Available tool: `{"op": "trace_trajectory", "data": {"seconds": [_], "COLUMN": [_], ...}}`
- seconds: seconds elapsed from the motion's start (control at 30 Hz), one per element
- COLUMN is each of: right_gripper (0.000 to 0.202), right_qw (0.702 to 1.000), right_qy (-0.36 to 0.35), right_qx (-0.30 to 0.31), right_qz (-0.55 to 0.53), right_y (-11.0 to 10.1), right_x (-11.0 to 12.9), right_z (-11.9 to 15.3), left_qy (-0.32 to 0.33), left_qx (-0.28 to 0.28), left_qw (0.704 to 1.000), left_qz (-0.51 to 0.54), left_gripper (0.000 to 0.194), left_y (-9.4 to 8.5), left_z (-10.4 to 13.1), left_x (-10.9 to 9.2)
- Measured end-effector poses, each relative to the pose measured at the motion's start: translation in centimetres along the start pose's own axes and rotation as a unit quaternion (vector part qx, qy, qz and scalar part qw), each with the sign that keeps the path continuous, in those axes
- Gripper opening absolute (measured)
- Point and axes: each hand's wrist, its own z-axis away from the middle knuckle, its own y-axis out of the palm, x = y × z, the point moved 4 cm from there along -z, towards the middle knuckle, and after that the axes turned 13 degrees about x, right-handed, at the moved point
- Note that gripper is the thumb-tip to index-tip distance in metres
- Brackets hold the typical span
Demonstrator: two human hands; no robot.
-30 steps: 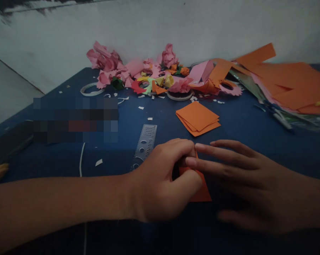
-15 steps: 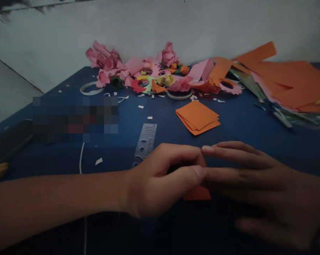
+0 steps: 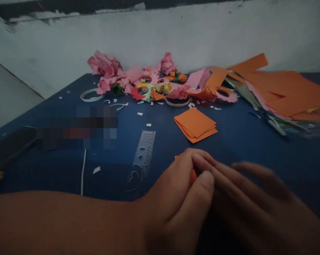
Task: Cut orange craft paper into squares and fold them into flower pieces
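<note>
My left hand [image 3: 173,202] is closed, thumb on top, around a piece of orange paper [image 3: 193,176] low over the blue table. Most of that paper is hidden; a bit shows between thumb and fingers, and another bit past the knuckles. My right hand [image 3: 258,202] meets it from the right with fingers stretched out, their tips against my left fingers. One right finger stands apart from the others, and the right thumb is out of sight. Beyond the hands lies a small stack of orange paper squares [image 3: 195,122]. A clear stencil ruler [image 3: 142,159] lies left of them.
Crumpled pink paper [image 3: 104,63], coloured scraps and tape rolls [image 3: 92,95] line the wall side of the table. Large orange sheets [image 3: 290,88] lie at the right over other papers. A white cord [image 3: 83,173] and a dark object [image 3: 13,143] are at the left.
Both hands have come closer to me and nearer together, and the left hand is now angled more forward. The view has tilted up slightly, showing more of the ruler.
</note>
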Motion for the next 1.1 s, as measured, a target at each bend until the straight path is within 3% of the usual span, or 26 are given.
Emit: {"op": "trace_trajectory", "data": {"seconds": [0.17,0.3,0.43,0.77,1.1], "right_gripper": [0.043,0.043,0.042,0.043,0.038], "right_qw": [0.998,1.0,1.0,1.0,0.999], "right_qy": [-0.033,-0.021,0.011,0.0,0.001], "right_qx": [0.016,0.0,-0.013,-0.014,-0.014], "right_qz": [0.047,0.004,-0.025,-0.027,-0.051], "right_y": [-0.2,0.5,0.9,1.3,1.6], "right_x": [1.4,1.2,1.3,1.7,1.8], "right_z": [-0.1,-0.6,-0.5,-0.3,-0.2], "left_qy": [0.051,0.037,-0.03,-0.004,-0.027], "left_qx": [0.046,0.009,-0.035,0.02,-0.021], "left_qw": [0.989,0.98,0.982,0.978,0.982], "left_qz": [0.134,0.196,0.184,0.209,0.186], "left_gripper": [0.018,0.018,0.022,0.021,0.024], "left_y": [1.7,1.9,1.7,1.7,1.8], "left_z": [0.5,0.3,0.4,0.0,0.2], "left_x": [0.1,0.6,0.9,0.6,0.7]}}
